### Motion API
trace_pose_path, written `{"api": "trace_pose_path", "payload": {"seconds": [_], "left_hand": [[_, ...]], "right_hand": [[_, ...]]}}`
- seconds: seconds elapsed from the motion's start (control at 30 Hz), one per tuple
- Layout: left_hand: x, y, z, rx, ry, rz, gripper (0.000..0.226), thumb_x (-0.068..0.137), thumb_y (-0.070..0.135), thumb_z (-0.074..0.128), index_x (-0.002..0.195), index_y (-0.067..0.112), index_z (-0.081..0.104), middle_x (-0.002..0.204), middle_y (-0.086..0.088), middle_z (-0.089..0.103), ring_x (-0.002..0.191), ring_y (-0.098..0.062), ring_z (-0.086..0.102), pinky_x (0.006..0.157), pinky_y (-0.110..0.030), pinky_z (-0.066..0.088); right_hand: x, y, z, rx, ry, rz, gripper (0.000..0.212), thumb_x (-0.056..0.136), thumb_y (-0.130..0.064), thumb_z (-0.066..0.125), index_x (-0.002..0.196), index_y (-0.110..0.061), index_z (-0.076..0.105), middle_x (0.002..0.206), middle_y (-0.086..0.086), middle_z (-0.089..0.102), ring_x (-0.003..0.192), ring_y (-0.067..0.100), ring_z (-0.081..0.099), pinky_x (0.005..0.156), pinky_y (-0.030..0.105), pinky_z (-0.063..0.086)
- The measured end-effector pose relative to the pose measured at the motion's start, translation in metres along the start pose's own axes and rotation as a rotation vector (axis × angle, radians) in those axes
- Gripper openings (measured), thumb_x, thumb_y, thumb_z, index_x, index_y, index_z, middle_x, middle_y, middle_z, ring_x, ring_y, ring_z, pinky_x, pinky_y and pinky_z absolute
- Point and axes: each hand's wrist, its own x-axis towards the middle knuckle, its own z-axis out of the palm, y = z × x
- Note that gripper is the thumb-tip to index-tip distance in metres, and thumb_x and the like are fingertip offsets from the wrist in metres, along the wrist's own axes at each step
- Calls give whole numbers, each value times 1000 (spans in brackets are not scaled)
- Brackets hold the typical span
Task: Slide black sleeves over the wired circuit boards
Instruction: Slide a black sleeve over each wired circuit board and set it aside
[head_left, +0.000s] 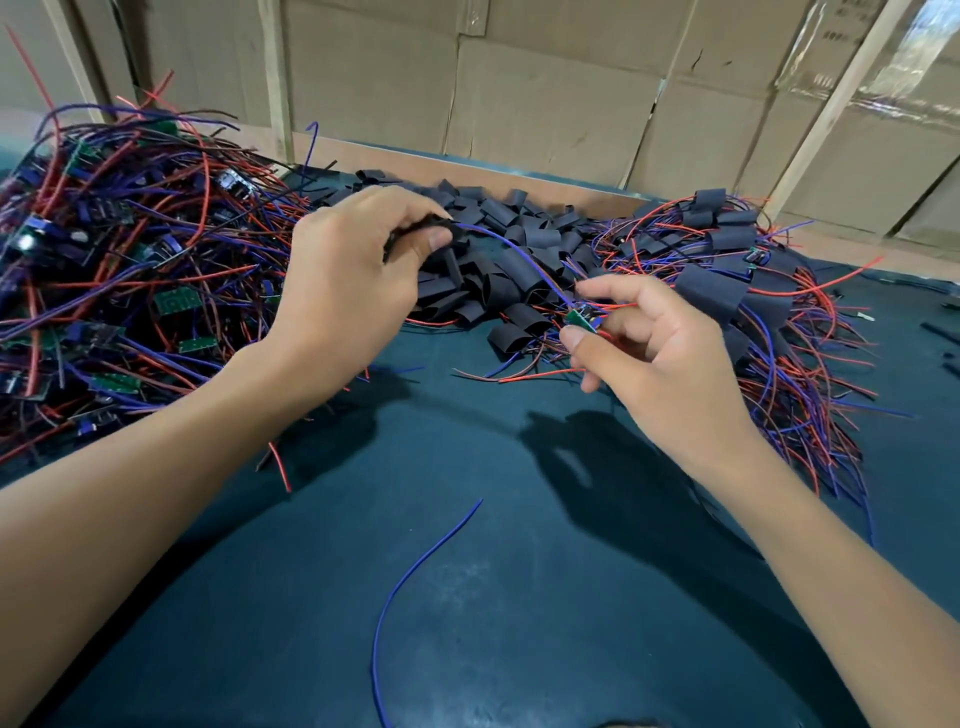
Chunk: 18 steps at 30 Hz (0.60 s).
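My left hand (353, 270) pinches a black sleeve (451, 235) between thumb and fingers above the sleeve pile. A blue wire (519, 255) runs out of that sleeve down to a small green circuit board (583, 318), which my right hand (660, 353) holds by thumb and fingertips. Red and brown wires trail from the board toward the table. The sleeve sits on the wire, apart from the board.
A heap of bare wired boards (114, 270) fills the left. Loose black sleeves (519, 270) lie at the middle back. Sleeved boards with wires (737, 280) pile at the right. One loose blue wire (415, 577) lies on the dark green table (519, 597). Cardboard boxes stand behind.
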Motion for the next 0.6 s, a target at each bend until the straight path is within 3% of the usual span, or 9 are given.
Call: {"api": "trace_pose_path", "payload": {"seconds": [0.17,0.27,0.37,0.6], "left_hand": [[0,-8,-4,131,-137,168,24,95,26,68,116,15,72,104,-2,71,100,-24,62,89,-43,44],[-3,-4,0,235,-223,314,31,96,28,67,122,12,69,111,-5,70,104,-31,63,86,-45,41],[-7,3,6,249,-257,443,33,98,29,64,125,9,68,115,-5,69,104,-32,63,83,-46,43],[-12,15,10,228,-269,597,31,103,22,59,129,5,64,120,-8,66,101,-34,61,77,-51,48]], "right_hand": [[4,-3,-5,176,113,12,21,84,-11,80,103,-16,73,83,4,76,62,19,69,69,25,55],[5,-6,-6,257,36,27,20,78,-20,82,98,-24,80,84,3,75,64,17,68,69,20,53],[3,-7,-3,267,-53,17,22,77,-32,77,99,-31,81,85,3,75,66,18,63,73,24,52],[1,-13,1,275,29,-12,19,85,-13,79,102,-16,72,86,1,78,63,13,66,68,21,54]]}}
